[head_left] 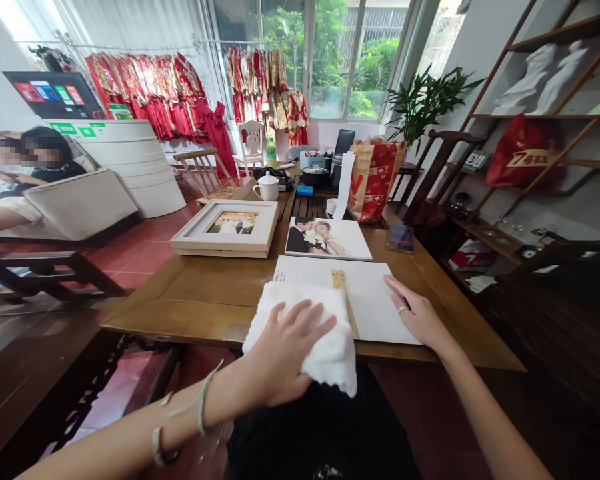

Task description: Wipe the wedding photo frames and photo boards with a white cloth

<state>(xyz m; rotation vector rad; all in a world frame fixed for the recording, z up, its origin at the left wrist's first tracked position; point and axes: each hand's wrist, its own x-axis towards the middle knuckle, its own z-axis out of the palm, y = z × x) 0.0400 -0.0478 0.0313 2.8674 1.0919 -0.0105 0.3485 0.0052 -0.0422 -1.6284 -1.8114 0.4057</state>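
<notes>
My left hand (280, 353) lies flat with fingers spread on a white folded cloth (325, 320), which covers the near left part of a large white album (375, 300) at the table's front edge. My right hand (415, 313) rests open on the album's right side, fingers stretched out, a ring on one finger. A tan clasp strip (344, 293) runs down the album between the two hands. Part of the cloth hangs over the table edge.
On the wooden table (205, 293) behind the album lie a photo print (327, 239), a framed picture (227, 228), a phone (400, 237), a red paper bag (373, 179) and tea things. A person sits on a sofa at far left. Shelves stand at right.
</notes>
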